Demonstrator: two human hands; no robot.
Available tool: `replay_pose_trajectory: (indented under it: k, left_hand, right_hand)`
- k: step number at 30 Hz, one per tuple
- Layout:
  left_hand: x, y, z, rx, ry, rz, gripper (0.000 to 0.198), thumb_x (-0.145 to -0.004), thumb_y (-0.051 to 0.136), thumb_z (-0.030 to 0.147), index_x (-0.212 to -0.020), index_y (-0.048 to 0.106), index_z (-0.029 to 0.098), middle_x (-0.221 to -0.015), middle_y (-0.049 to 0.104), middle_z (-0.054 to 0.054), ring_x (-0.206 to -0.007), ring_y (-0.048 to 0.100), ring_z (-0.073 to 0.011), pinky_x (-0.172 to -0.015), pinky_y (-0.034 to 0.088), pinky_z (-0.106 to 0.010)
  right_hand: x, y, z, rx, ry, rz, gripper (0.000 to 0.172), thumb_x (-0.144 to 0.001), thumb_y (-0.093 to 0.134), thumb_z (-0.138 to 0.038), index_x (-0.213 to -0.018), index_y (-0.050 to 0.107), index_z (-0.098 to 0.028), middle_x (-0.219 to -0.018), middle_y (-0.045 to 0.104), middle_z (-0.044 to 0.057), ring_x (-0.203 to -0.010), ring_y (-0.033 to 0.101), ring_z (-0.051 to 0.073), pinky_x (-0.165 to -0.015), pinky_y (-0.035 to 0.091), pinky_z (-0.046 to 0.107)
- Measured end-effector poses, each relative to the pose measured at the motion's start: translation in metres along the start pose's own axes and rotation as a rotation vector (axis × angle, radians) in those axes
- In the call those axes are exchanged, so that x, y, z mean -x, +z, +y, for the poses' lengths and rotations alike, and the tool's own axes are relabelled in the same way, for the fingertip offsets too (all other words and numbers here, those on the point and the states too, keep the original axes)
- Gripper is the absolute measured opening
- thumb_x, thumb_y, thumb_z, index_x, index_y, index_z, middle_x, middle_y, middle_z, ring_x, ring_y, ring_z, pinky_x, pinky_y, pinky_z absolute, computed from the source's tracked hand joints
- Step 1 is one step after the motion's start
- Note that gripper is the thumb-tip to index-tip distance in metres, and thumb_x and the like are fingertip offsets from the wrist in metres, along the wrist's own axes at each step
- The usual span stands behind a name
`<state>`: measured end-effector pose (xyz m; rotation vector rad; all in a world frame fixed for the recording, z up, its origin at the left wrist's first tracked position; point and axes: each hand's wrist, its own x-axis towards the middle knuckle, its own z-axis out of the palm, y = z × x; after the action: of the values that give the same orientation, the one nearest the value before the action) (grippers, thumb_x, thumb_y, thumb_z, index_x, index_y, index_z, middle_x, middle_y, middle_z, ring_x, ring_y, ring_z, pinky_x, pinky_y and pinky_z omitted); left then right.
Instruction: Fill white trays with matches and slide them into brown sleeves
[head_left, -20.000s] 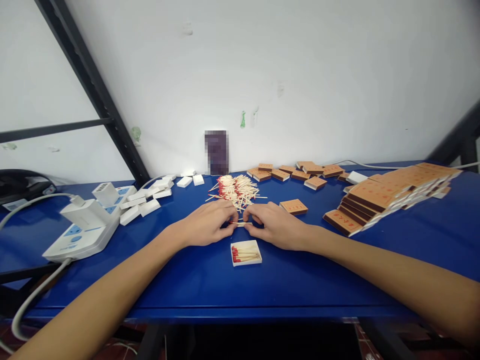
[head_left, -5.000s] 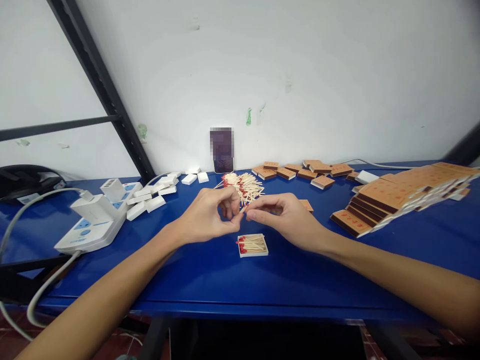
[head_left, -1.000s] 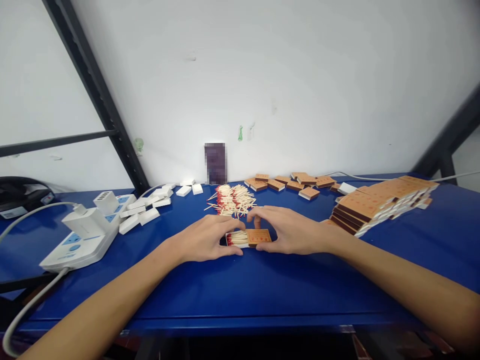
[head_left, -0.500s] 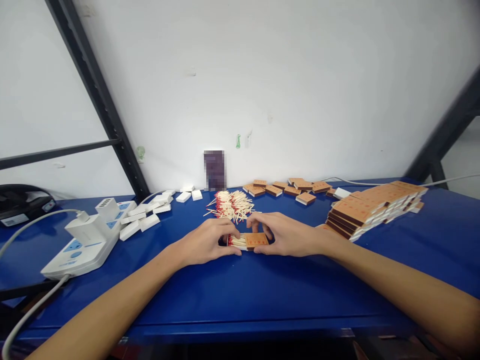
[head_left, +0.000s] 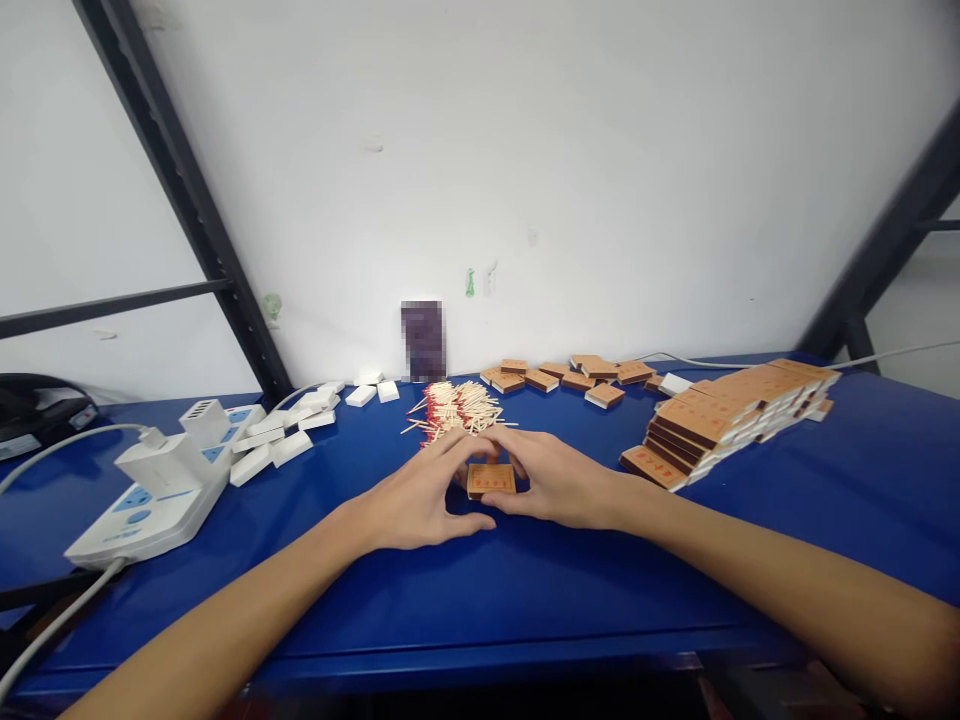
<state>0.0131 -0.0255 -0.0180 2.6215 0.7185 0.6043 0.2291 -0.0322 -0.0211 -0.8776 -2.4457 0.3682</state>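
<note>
A small tan matchbox (head_left: 491, 480) lies on the blue table (head_left: 525, 590), closed, with no matches showing. My left hand (head_left: 420, 495) curls round its left side, thumb below and fingers above. My right hand (head_left: 559, 480) grips its right side in the same way. Just behind the hands lies a loose pile of red-tipped matches (head_left: 454, 410).
White inner trays (head_left: 289, 435) lie at the back left beside a white power strip with plugs (head_left: 161, 480). Loose tan sleeves (head_left: 574, 375) sit at the back. A long stack of tan matchboxes (head_left: 720, 420) fills the right. A blurred dark card (head_left: 422, 340) leans on the wall.
The tray of matches has slid fully into the tan sleeve between my hands; a second ago the red tips still showed at its left end. The view shifted slightly.
</note>
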Motion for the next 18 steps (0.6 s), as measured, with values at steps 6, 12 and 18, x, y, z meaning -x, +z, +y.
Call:
replay_pose_trajectory:
  k: [6, 12, 18]
  left_hand:
    - [0.001, -0.016, -0.003, -0.209, -0.042, -0.087, 0.041, -0.088, 0.057, 0.046, -0.122, 0.051, 0.024, -0.11, 0.057, -0.005, -0.076, 0.055, -0.0157, -0.07, 0.047, -0.03]
    - [-0.002, -0.016, -0.016, -0.314, -0.052, -0.144, 0.027, -0.094, 0.047, 0.043, -0.093, 0.061, 0.02, -0.071, 0.055, 0.002, -0.064, 0.051, -0.0138, -0.063, 0.038, -0.027]
    - [-0.004, -0.023, -0.02, -0.376, -0.049, -0.182, 0.027, -0.092, 0.046, 0.042, -0.089, 0.061, 0.019, -0.067, 0.058, 0.002, -0.059, 0.052, -0.0138, -0.058, 0.034, -0.026]
  right_hand:
    - [0.02, -0.017, -0.019, 0.498, 0.138, -0.036, 0.022, -0.089, 0.055, -0.032, -0.108, 0.056, -0.02, -0.106, 0.065, 0.009, -0.085, 0.063, 0.025, -0.074, 0.046, 0.036]
    - [0.1, -0.044, -0.013, 0.836, 0.387, 0.239, 0.015, -0.091, 0.045, -0.027, -0.097, 0.057, -0.02, -0.104, 0.064, 0.013, -0.095, 0.062, 0.03, -0.074, 0.048, 0.04]
    - [0.13, -0.039, -0.003, 0.855, 0.561, 0.366, 0.019, -0.093, 0.041, -0.032, -0.096, 0.057, -0.022, -0.106, 0.064, 0.015, -0.095, 0.063, 0.034, -0.069, 0.05, 0.044]
